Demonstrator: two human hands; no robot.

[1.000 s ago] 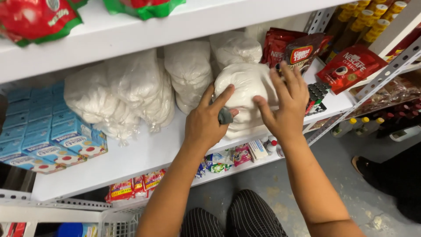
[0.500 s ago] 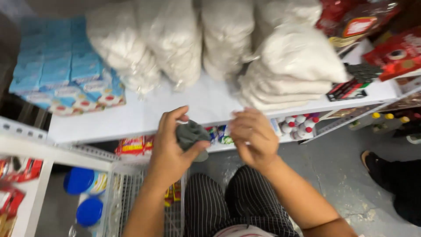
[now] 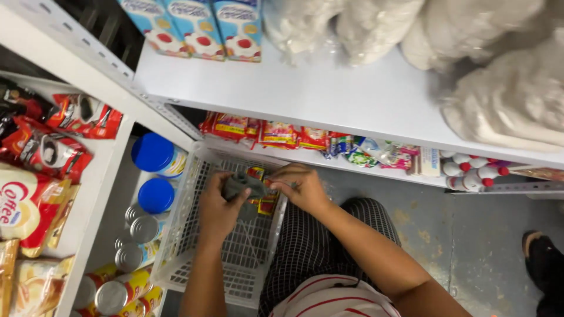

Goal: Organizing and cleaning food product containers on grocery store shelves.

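Over the white plastic basket, our left hand has its grip clamped on a small grey cloth, while our right hand pinches its other edge, holding it taut between both. Beyond, snack packets line the lower shelf, and white sacks sit on the white shelf above.

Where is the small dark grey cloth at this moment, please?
In the head view, the dark grey cloth sits left of centre, held between the left hand and right hand, over the white plastic basket.
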